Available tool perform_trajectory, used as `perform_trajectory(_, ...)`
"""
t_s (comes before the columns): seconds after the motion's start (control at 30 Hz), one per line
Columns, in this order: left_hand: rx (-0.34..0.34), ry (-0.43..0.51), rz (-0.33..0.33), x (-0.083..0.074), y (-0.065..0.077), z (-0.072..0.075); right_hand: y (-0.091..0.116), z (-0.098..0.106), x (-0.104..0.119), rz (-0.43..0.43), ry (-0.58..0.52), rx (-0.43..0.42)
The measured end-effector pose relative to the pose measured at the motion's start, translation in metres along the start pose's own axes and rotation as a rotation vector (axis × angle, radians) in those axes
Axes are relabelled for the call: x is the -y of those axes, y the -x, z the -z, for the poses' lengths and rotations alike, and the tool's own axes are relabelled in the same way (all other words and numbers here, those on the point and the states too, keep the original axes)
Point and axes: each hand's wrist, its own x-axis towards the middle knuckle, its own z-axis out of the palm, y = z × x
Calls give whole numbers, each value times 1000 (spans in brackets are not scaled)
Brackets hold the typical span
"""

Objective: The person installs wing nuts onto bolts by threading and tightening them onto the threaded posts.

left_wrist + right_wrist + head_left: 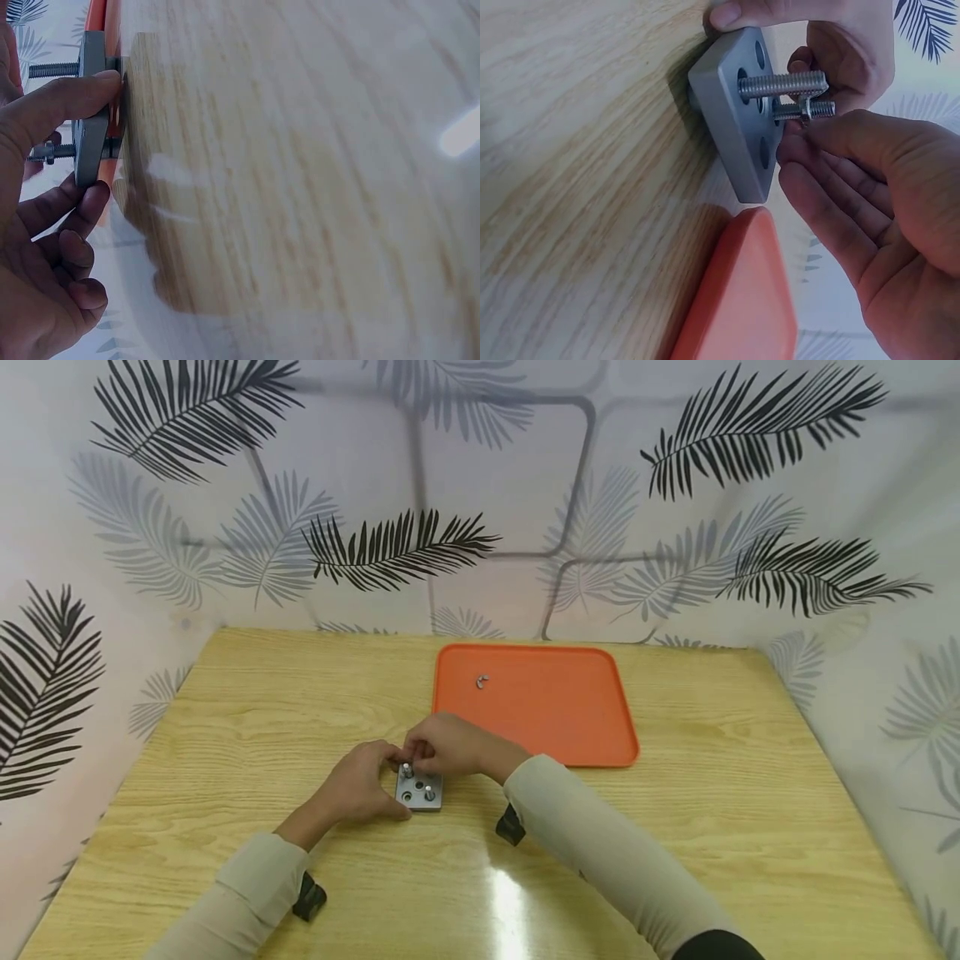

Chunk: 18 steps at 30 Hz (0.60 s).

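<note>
A grey square metal plate (420, 802) with round holes lies on the table, two threaded bolts (784, 84) standing up through it. My left hand (363, 785) grips the plate by its edges, thumb on the near side and fingers on the far side. A small nut (805, 109), seemingly a wing nut, sits partway down the farther bolt. At that nut, my right hand (450, 745) pinches with thumb and forefinger; its fingertips partly hide the nut. The left wrist view shows bolt heads (112, 147) under the plate, holding it above the tabletop.
An orange tray (555, 710) lies behind and right of the plate, a small metal wing nut (482, 681) near its left side. The wooden table (675, 860) meets a leaf-patterned cloth (525, 510) at the back.
</note>
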Motion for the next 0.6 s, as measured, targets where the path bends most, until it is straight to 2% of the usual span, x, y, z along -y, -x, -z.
perform_trajectory(0.3, -8, 5, -6, 1, -1, -1, 2, -1, -5, 2, -18, 8)
perform_trajectory(0.5, -8, -2, -6, 2, -2, -2, 2, 1, -6, 47, -3, -25)
perform_trajectory(0.6, -9, -2, -13, 3, -3, -2, 1, 1, -6, 68, -21, -15)
